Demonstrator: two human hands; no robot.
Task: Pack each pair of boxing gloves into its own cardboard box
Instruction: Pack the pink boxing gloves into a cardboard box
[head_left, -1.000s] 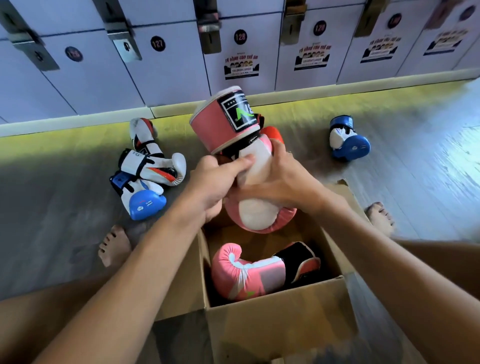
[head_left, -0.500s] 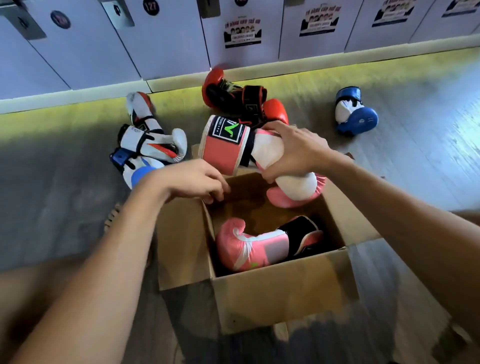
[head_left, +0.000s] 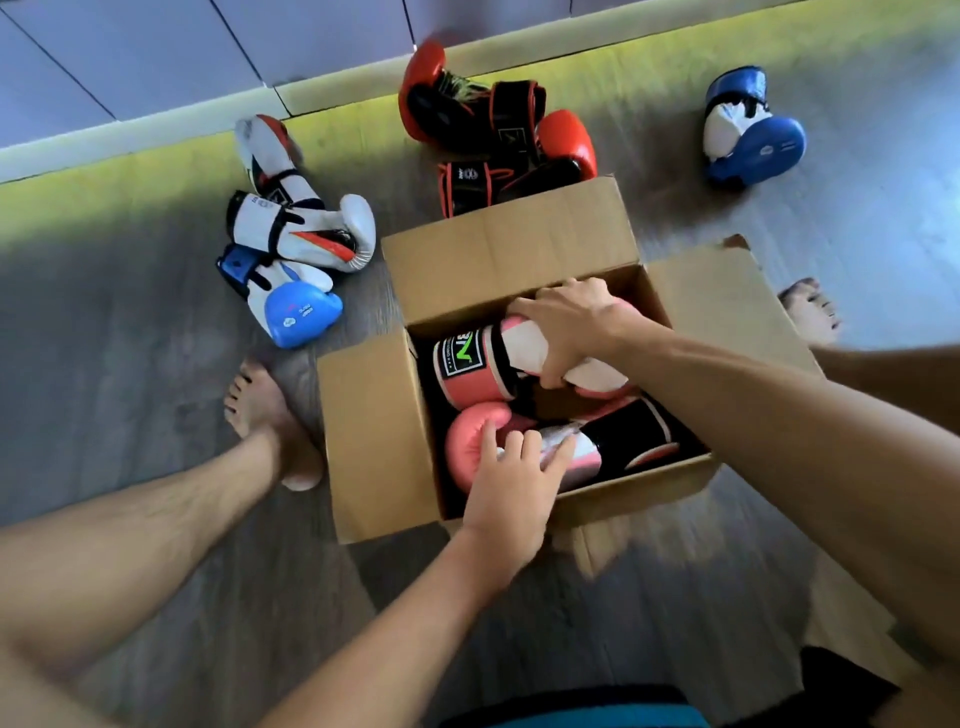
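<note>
Red gloves (head_left: 488, 124) just behind cardboard box flap (head_left: 511, 244)

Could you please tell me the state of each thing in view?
cardboard box: open, flaps out.
far pink glove: in the box.
near pink glove: in the box.
right hand: curled round the far pink glove.
left hand: fingers straight, resting on the near pink glove.
red and black gloves: unpacked, on the floor.
white gloves: unpacked, on the floor.
left blue glove: unpacked, beside the white gloves.
right blue glove: unpacked, alone.
</note>
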